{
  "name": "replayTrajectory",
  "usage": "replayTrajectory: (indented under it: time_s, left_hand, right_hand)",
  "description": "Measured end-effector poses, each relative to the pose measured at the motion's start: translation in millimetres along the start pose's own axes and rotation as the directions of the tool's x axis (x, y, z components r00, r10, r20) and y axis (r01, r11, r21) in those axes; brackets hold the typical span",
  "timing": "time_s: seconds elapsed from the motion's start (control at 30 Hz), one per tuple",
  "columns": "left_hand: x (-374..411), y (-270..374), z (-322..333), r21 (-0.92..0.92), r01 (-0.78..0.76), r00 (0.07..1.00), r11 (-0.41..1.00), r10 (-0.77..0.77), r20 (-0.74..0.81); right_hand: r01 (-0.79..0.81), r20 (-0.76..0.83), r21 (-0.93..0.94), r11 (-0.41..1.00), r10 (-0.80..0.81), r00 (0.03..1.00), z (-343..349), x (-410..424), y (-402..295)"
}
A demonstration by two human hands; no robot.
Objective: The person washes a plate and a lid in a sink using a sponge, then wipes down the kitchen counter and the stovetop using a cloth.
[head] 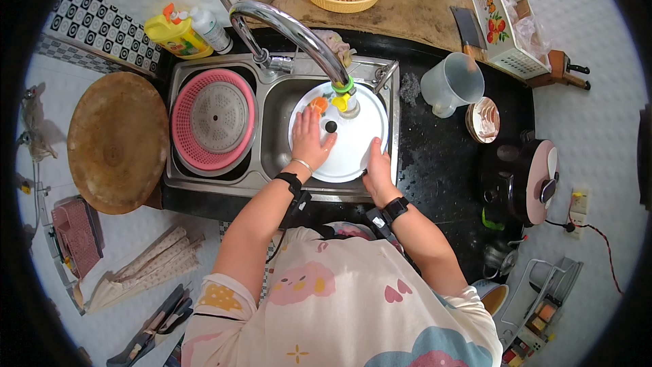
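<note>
A round white lid (346, 155) with a black knob hole or stub at its middle and an orange printed pattern lies over the right basin of the steel sink (275, 163). My left hand (311, 137) rests flat on its left part, fingers spread a little. At the lid's lower right edge, my right hand (379, 168) grips the rim, thumb on top and the other fingers partly hidden. The chrome faucet (295, 23) arches above, its yellow-levered spout over the lid. In the left basin sits a pink colander (184, 137) with a grey perforated steamer plate (216, 117).
Left of the sink stands a round wooden board (117, 142). Detergent bottles (178, 35) are behind. At right are a translucent plastic jug (451, 81), stacked small dishes (483, 120) and a rice cooker (514, 181). A cleaver (466, 28) lies beside a white basket (494, 25).
</note>
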State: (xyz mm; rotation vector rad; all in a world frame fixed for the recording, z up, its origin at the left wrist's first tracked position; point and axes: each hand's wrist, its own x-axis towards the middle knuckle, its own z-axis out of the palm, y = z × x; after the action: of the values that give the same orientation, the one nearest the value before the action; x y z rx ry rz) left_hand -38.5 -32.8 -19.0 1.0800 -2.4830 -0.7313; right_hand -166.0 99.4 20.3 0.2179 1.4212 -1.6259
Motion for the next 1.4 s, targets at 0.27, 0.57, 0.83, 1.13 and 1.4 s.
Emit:
replayTrajectory:
  time_s: [0.27, 0.57, 0.83, 1.13, 1.4]
  left_hand:
    - [-28.9, 16.2, -1.0, 0.051, -0.060, 0.982, 0.997, 0.050, 0.180]
    - [-37.4, 39.3, -22.4, 0.104, -0.391, 0.897, 0.915, 0.353, 0.266]
    - [-2.8, 61.5, -16.1, 0.072, -0.473, 0.859, 0.878, 0.441, 0.258]
    - [-9.0, 54.7, -22.3, 0.239, -0.553, 0.831, 0.798, 0.507, 0.230]
    - [-13.9, 21.5, -39.0, 0.272, -0.735, 0.678, 0.621, 0.664, 0.317]
  right_hand:
    - [-0.070, 0.001, -0.012, 0.997, 0.070, 0.998, 1.3, -6.7, -4.8]
    - [0.013, -0.011, 0.010, 1.000, -0.013, 1.000, 7.3, -0.6, 1.7]
    - [0.019, 0.101, 0.004, 1.000, -0.019, 0.995, 24.3, -11.0, 0.8]
    - [-0.038, 0.231, 0.007, 0.999, 0.035, 0.972, 22.4, 6.1, -3.0]
    - [-0.120, 0.274, 0.012, 0.993, 0.112, 0.955, 13.5, 31.2, -15.9]
